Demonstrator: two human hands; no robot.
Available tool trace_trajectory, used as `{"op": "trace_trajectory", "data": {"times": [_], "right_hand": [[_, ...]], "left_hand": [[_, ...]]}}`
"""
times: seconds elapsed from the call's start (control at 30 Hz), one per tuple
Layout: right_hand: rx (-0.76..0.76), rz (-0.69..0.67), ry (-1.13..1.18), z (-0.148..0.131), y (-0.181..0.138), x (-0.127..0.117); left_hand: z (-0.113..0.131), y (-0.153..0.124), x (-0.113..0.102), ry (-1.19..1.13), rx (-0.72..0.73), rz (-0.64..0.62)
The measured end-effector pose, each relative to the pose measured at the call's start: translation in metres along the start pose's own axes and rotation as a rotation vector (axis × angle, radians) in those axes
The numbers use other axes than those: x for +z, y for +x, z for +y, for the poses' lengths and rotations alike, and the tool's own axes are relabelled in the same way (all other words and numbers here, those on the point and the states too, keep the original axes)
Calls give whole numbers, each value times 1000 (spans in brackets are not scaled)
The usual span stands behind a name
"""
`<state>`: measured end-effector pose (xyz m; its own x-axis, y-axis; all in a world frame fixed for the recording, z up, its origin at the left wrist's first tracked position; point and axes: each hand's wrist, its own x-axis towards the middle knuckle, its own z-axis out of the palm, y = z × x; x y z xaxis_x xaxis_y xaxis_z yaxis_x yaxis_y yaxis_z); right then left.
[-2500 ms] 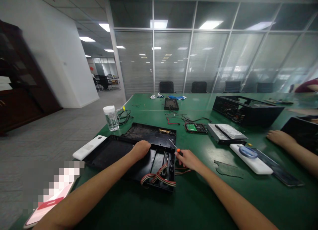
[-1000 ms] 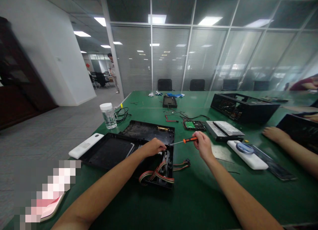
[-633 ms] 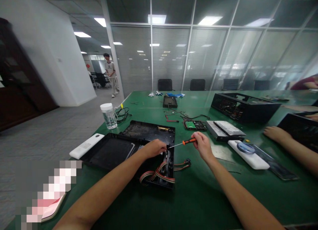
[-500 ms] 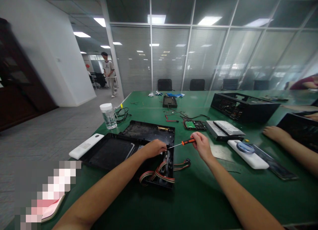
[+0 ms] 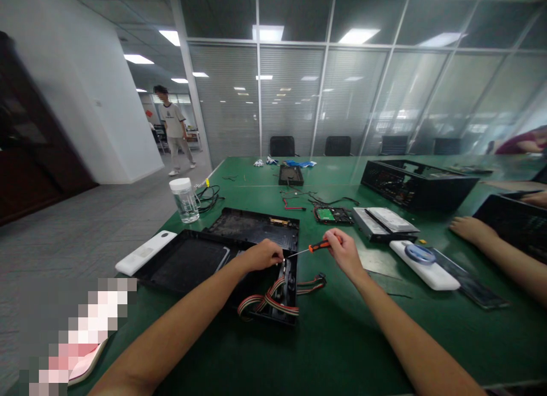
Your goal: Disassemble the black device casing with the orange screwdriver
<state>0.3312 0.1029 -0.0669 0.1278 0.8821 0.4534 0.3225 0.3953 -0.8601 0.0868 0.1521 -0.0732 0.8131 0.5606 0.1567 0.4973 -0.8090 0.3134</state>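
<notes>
My right hand (image 5: pixel 343 252) grips an orange and black screwdriver (image 5: pixel 319 245). Its thin shaft points left, with the tip close to the fingertips of my left hand (image 5: pixel 265 256). Those left fingers are pinched together over the inner edge of a black plastic casing (image 5: pixel 183 262); what they hold, if anything, is too small to make out. A bundle of striped ribbon cable (image 5: pixel 269 298) curls out of the casing's near right corner. Another black casing part (image 5: pixel 256 228) lies open just behind, with a brassy strip at its far edge.
A clear bottle (image 5: pixel 185 201) with a white lid and black cables stand at the left, near a white device (image 5: pixel 146 252). Rightward lie a hard drive (image 5: pixel 333 215), a metal drive unit (image 5: pixel 384 222) and a black computer case (image 5: pixel 416 185). A co-worker's arm (image 5: pixel 496 242) rests at far right.
The background person has walked closer and to the left. My hands stay nearly in place, the screwdriver tip still beside my left fingertips. The view has shifted slightly.
</notes>
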Motion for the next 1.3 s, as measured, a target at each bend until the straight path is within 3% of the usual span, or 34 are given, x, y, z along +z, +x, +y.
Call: {"op": "trace_trajectory", "data": {"times": [0.17, 0.7, 0.83, 1.0, 1.2, 1.3], "right_hand": [[-103, -40, -150, -5, -4, 3], [-200, -120, -389, -13, -10, 6], [-267, -197, -632, -36, -7, 9], [-267, -284, -1073, -87, 13, 25], [-294, -526, -1077, -122, 29, 47], [-237, -475, -1168, -121, 31, 52]], "left_hand": [[2, -1, 3, 2, 11, 20], [1, 1, 4, -47, -50, -4], [0, 2, 5, -22, -35, 3], [2, 2, 3, -9, -39, -5], [3, 2, 4, -2, -73, -3], [0, 2, 6, -3, -64, 5]]}}
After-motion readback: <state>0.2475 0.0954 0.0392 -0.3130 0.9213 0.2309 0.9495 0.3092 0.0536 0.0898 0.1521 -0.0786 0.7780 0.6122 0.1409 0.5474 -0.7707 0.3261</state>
